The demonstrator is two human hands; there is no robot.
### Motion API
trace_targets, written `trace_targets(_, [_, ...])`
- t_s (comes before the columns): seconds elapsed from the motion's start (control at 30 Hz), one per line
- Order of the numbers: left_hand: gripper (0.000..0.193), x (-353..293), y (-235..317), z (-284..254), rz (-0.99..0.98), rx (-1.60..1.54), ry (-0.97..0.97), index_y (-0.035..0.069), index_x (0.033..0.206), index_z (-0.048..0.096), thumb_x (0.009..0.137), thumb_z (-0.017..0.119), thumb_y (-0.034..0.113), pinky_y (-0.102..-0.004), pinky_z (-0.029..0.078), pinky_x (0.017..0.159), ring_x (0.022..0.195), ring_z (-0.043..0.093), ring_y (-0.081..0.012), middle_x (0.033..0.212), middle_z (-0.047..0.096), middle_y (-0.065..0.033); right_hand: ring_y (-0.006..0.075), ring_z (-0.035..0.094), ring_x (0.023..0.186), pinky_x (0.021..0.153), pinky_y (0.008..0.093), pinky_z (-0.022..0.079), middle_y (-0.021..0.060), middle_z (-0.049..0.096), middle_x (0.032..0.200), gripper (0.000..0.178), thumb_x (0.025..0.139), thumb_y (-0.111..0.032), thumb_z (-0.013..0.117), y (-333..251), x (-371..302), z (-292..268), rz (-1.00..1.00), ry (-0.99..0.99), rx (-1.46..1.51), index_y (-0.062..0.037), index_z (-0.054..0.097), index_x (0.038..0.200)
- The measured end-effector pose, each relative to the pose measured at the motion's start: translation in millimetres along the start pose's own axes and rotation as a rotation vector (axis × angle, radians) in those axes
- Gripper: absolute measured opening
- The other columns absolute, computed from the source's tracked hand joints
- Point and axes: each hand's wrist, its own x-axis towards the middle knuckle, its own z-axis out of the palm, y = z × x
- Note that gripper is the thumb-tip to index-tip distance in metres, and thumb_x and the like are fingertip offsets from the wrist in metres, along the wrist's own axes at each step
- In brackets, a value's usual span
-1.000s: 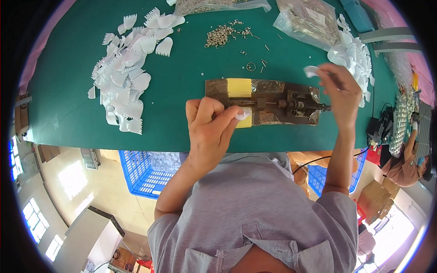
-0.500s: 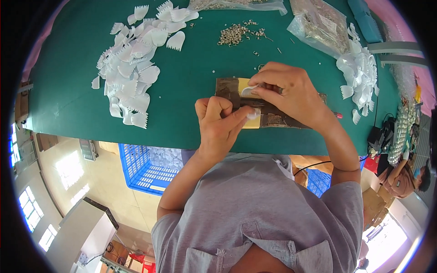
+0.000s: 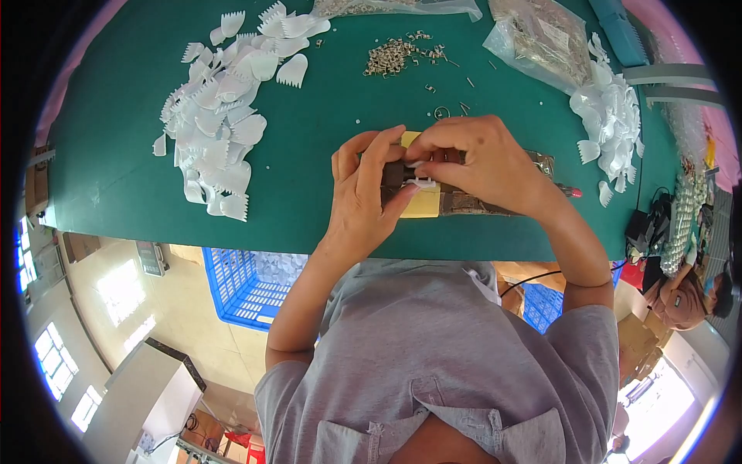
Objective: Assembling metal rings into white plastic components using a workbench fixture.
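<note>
A brown-and-yellow taped block lies near the table's front edge, under both my hands. Small white plastic pieces are at the block's middle, between my fingertips; their full shape is hidden. My left hand has its thumb against the lower white piece, fingers curled over the block's left end. From the right, my right hand pinches a white piece between thumb and fingers, its knuckles raised over the block. Fingers partly cover the spot where the pieces meet.
White toothed plastic pieces are heaped at left, with another heap at right. Small metal clips lie beyond the block, near a clear bag of metal parts. A blue basket stands below the table edge.
My left hand has turned, its fingers rising to the block's far side. My right fingertips have come nearer to my left thumb, bringing the white pieces together at the middle of the block.
</note>
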Motion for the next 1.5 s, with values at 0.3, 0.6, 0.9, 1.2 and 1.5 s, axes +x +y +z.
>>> trace_targets(0.3, [0.080,5.1,-2.3,-6.6,0.072,0.015,-0.068,0.009,0.151,0.047,0.079,0.082,0.002,-0.0449,0.038,0.106,0.125,0.054,-0.0285,0.116,0.071,-0.0037,0.0216,0.065,0.091,0.083,0.0371,0.052,0.0019,0.068,0.094,0.021,0.076,-0.007,0.084,-6.6,-29.3,14.2,-0.156,0.285,-0.217,-0.0084,0.073,0.094])
trace_targets(0.6, [0.060,12.2,-7.3,-2.9,0.150,0.024,-0.090,0.008,0.131,0.061,0.076,0.085,0.004,-0.0445,0.042,0.099,0.121,0.057,-0.0285,0.112,0.070,-0.0046,0.0231,0.058,0.086,0.084,0.0415,0.049,0.0029,0.058,0.086,0.021,0.067,-0.003,0.080,3.5,-37.4,55.4,-0.389,0.587,-0.600,-0.0067,0.067,0.082])
trace_targets(0.9, [0.038,9.7,-13.9,-3.4,0.161,0.024,-0.057,0.007,0.106,0.068,0.073,0.086,0.002,-0.0405,0.049,0.096,0.115,0.060,-0.0305,0.107,0.071,-0.0052,0.0235,0.071,0.076,0.072,0.0384,0.056,0.0073,0.073,0.085,0.007,0.087,-0.012,0.076,42.9,-20.7,-31.1,0.143,0.578,-0.290,-0.0060,0.072,0.089])
trace_targets(1.2, [0.036,12.6,-19.0,1.0,0.208,-0.016,-0.039,0.007,0.106,0.067,0.075,0.086,0.007,-0.0413,0.049,0.095,0.111,0.059,-0.0308,0.106,0.071,-0.0046,0.0344,0.073,0.086,0.080,0.0454,0.058,0.0131,0.076,0.092,0.019,0.090,-0.024,0.072,84.2,32.0,-50.4,0.334,0.240,-0.561,-0.0046,0.072,0.091])
trace_targets(1.5, [0.035,8.9,-21.2,2.4,0.167,-0.040,-0.029,0.008,0.105,0.068,0.076,0.086,0.008,-0.0411,0.049,0.095,0.112,0.058,-0.0303,0.107,0.071,-0.0040,0.0163,0.069,0.078,0.075,0.0306,0.057,0.0080,0.070,0.087,0.012,0.092,-0.010,0.071,26.5,-6.5,-24.2,0.175,0.218,0.102,-0.0026,0.073,0.101])
